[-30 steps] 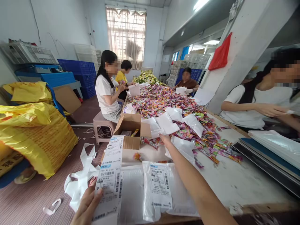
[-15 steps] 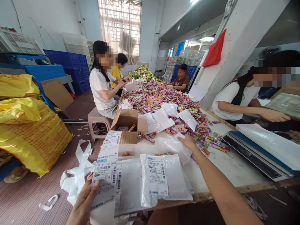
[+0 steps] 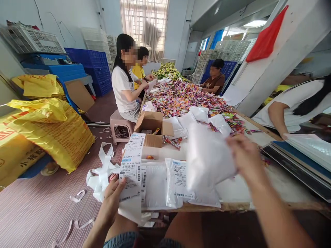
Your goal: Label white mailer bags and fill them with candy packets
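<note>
The white-topped table (image 3: 230,194) spreads ahead of the fingers of the left hand (image 3: 112,195) and right hand (image 3: 241,151); past them lies a heap of small colourful sachets (image 3: 178,101). 1 open cardboard box (image 3: 153,141) stands beyond the left fingertips. The white mailer (image 3: 208,158), tilted above the table, extends leftward from the right fingers, blurred but apparently closed on its edge. 1 labelled mailer (image 3: 172,199) lies between the 2 hands. The left fingers pinch a strip of shipping labels (image 3: 130,175), thumb on top
</note>
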`<state>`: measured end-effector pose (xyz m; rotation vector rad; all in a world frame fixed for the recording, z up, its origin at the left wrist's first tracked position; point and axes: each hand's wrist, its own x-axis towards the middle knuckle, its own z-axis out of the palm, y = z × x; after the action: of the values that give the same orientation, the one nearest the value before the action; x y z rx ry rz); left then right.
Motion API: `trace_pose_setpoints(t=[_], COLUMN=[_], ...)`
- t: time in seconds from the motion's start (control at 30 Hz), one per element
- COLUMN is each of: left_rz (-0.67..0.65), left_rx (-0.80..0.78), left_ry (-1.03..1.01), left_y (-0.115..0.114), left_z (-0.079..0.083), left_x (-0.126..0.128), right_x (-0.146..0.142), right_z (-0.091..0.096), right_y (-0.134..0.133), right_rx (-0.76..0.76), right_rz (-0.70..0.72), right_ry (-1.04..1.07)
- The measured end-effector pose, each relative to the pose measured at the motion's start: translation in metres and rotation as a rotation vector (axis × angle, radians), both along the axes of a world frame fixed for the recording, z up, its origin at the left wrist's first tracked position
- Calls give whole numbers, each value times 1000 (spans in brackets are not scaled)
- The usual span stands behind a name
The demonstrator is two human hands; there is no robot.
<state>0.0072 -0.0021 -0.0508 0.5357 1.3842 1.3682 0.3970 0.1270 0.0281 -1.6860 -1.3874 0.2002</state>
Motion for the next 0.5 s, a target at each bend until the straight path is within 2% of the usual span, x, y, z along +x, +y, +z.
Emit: trace_pose_setpoints(t=[0.03, 0.1, 0.17, 0.23, 0.27, 0.33, 0.4, 0.43, 0.5], left_rz=[-8, -11, -3, 9, 11, 2, -17, -26, -58], left_rx=[-3, -12, -17, -13, -5, 16, 47, 65, 114], left_ry=[-27, -72, -99, -112, -118, -130, -141, -144, -146], left_y=[-1, -3, -7, -10, -12, -13, -14, -14, -16], left_z=[0, -1, 0, 2, 3, 8, 14, 18, 26], left_x=[-2, -7, -13, -17, -18, -16, -11, -7, 0], right_x=[-36, -95, -130, -143, -146, -152, -163, -169, -179], right_z=[-15, -44, -62, -67, -66, -65, -71, -76, -84], right_y=[-12, -30, -41, -51, -56, -68, -78, -80, -82], right_rx=[-96, -176, -157, -12, 69, 158, 125, 84, 23], right_rz=[39, 56, 34, 46, 105, 310, 504, 544, 531], right_ry=[-80, -131, -219, -337, -401, -501, -583, -609, -605])
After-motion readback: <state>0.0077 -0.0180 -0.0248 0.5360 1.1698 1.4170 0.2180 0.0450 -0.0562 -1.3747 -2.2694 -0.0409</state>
